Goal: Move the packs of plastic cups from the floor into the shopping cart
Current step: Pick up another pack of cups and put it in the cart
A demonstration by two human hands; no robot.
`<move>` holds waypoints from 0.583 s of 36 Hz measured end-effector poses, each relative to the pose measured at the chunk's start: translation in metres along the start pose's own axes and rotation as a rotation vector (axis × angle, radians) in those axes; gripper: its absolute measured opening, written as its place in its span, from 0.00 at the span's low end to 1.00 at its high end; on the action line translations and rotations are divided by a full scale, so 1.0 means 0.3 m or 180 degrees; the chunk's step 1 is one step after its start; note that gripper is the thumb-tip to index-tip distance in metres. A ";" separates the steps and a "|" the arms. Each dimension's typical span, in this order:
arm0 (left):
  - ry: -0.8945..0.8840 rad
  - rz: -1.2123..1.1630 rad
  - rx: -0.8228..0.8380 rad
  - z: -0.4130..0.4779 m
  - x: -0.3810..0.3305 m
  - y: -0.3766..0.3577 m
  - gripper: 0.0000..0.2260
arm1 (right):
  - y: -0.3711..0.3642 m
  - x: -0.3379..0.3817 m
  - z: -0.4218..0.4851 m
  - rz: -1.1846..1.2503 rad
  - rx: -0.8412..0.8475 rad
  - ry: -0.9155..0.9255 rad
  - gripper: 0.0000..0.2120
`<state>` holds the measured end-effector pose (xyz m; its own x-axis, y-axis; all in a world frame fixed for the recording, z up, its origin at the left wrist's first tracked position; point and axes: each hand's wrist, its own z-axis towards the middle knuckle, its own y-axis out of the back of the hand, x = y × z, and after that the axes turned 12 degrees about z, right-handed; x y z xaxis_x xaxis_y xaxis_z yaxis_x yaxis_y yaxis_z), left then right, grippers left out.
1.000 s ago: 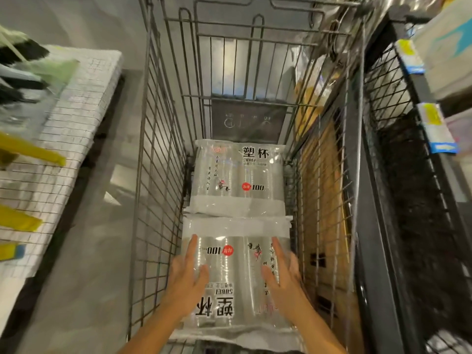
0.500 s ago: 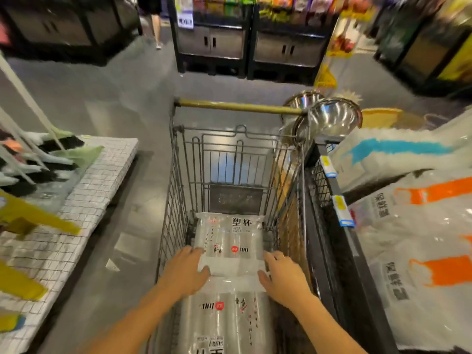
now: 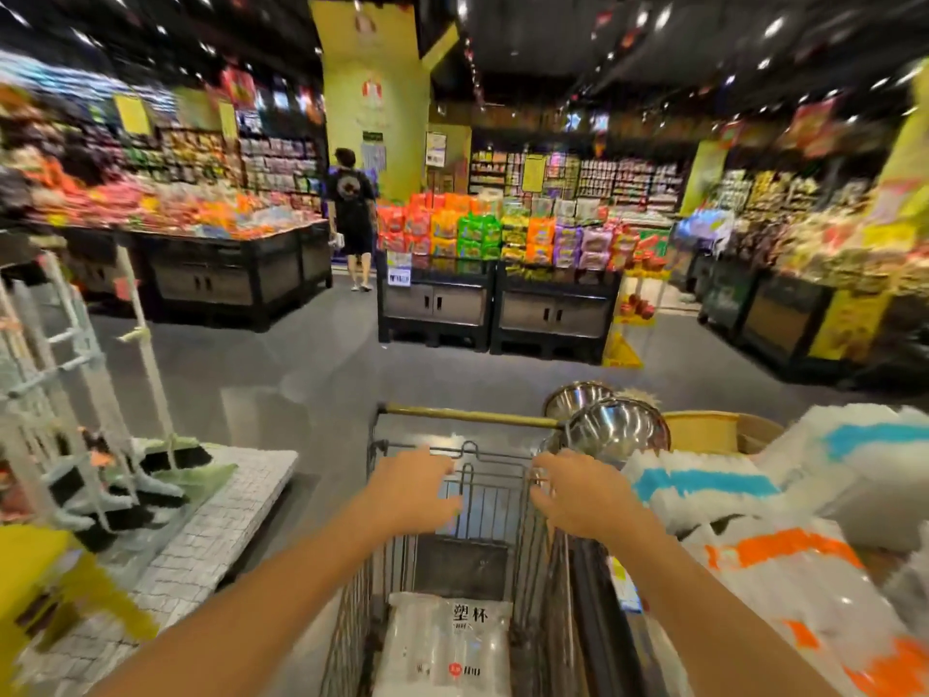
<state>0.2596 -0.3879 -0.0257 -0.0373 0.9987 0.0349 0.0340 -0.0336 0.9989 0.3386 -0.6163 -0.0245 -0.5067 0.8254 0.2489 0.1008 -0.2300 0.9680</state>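
Note:
A clear pack of plastic cups (image 3: 445, 646) with black characters lies flat in the bottom of the wire shopping cart (image 3: 352, 611). The cart's brass handle bar (image 3: 467, 416) is at its far end. My left hand (image 3: 409, 490) and my right hand (image 3: 578, 495) hover above the cart's far part, fingers loosely spread, holding nothing. Both hands are well above the pack and apart from it.
A white low platform (image 3: 221, 515) with brooms and dustpans stands left of the cart. Stacked white bags (image 3: 744, 495) with blue and orange stripes and steel bowls (image 3: 613, 425) sit to the right. Black display stands (image 3: 497, 314) and a person (image 3: 352, 213) are farther down the aisle.
My hands have lifted off the cup pack and risen above the cart. The view has swung up from the cart's bottom to the store aisle.

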 end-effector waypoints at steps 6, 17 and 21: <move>-0.0236 0.0129 -0.0235 -0.023 -0.070 0.150 0.23 | 0.124 0.012 -0.060 0.0012 -0.0230 0.0007 0.19; -0.1098 0.0242 -0.0261 0.012 -0.205 0.279 0.22 | 0.195 0.014 -0.266 0.0223 -0.0549 -0.0771 0.18; -0.1620 0.0164 -0.0206 0.016 -0.290 0.293 0.21 | 0.205 0.020 -0.419 0.0190 -0.0638 -0.1388 0.22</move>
<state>0.2705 -0.4776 0.0590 0.4541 0.8874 0.0798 -0.0396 -0.0694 0.9968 0.2341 -0.6903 0.0324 -0.0946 0.9371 0.3361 -0.0698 -0.3430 0.9367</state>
